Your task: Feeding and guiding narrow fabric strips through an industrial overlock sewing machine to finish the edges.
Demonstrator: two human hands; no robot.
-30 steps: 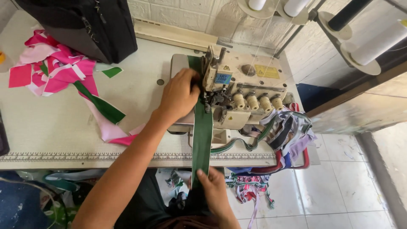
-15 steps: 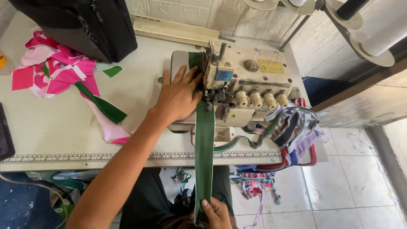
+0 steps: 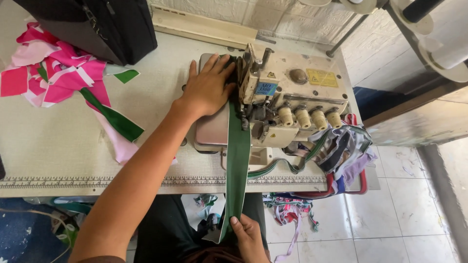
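left hand flat on green strip | right hand pinches end

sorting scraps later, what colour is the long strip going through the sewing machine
Plain dark green strip, clearest in the head view.
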